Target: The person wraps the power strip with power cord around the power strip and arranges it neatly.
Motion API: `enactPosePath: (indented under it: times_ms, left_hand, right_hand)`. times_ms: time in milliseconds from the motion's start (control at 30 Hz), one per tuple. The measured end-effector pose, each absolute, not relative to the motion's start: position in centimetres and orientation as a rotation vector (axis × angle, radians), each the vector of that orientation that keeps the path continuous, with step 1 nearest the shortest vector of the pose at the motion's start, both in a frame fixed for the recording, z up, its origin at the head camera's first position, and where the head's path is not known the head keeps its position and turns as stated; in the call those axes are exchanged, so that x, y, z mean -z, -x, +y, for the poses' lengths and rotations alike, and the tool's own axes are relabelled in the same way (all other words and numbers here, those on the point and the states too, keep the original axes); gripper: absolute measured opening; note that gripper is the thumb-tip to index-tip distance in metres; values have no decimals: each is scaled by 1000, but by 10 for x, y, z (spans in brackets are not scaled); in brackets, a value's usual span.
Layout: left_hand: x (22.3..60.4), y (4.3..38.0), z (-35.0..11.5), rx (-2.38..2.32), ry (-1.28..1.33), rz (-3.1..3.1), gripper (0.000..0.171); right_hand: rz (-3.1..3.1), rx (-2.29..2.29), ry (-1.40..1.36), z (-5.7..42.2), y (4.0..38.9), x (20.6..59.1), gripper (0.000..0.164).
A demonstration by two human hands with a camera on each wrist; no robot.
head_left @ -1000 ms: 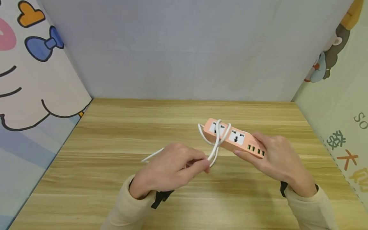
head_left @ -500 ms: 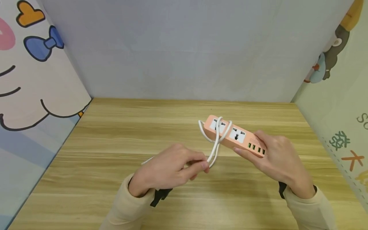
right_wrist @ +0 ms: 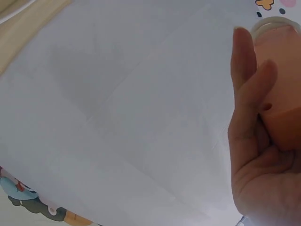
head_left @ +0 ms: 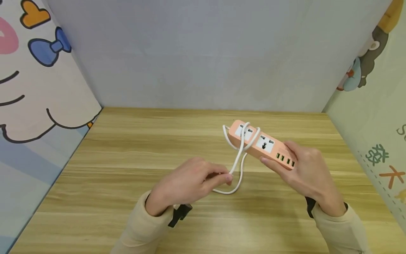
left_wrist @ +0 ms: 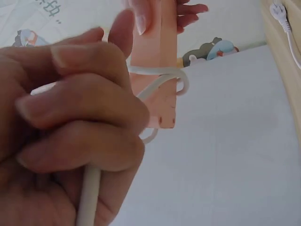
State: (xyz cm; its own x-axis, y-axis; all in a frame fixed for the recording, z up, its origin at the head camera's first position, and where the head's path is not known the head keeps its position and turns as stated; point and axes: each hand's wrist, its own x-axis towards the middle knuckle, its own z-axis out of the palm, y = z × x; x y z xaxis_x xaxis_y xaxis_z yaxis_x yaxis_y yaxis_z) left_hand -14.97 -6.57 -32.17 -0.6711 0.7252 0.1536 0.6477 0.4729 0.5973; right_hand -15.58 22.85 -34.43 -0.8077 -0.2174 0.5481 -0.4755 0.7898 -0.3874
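While the power strip [head_left: 262,144] is being held: its body is tilting above the tabletop [head_left: 142,141], its far end leaning away and to the left; its sockets [head_left: 248,134] and small slots [head_left: 282,158] are facing up.

Where the right hand [head_left: 306,173] is gripping: it is clasping the near end of the power strip; the thumb is lying along the side.

Where the left hand [head_left: 190,181] is gripping: its fingers are curling round the cord [head_left: 237,160], pinching it near the thumb; the left wrist view is showing more cord emerging below them.

Where the cord is running: it is looping about the far end, crossing one socket; a slack bend is hanging beside the left hand.

Where the plug [left_wrist: 279,12] is lying: it is showing against the tabletop in the left wrist view, well apart from both hands.

If the loops are loosening: they could be sliding off the far end, since only the left hand's pull seems to be keeping them snug.

If the pull is growing too hard: the power strip could be twisting, its hold being at one end; the slack could also be tangling if the plug is dragging or catching.
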Motion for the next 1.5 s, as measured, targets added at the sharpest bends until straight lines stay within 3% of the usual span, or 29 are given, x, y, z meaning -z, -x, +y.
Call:
enactPosePath:
  times_ms: [200,567,1000,1500]
  left_hand:
    - [323,151,-61,-973,-1205,2603,25]
    - [330,160,-57,-1050,-843,2571,24]
    - [334,172,-62,-952,-983,2517,29]
    - [341,185,-69,-1105,-659,2485,22]
  right_hand:
    - [-2412,-802,-490,232,157,343,31]
    - [-2330,-784,-534,233,156,339,31]
    - [-2310,-882,-577,234,155,339,31]
    - [-2365,-954,-715,231,145,335,38]
